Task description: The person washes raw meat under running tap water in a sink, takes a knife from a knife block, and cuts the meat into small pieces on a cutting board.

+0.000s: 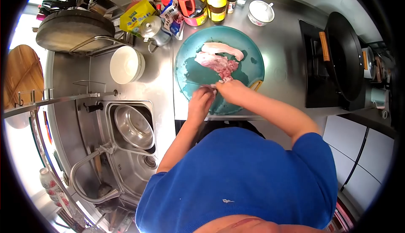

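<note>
Working left hand (204,96) beside right hand (230,91) near raw meat (217,64).

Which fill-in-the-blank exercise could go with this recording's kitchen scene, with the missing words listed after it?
The left hand and the right hand are over a cutting board whose shape is ____.
The metal basin is in the sink, to the ____ of the board.
The person's shirt is ____.
The wok is coloured ____.

Missing words: round; left; blue; black.
</note>
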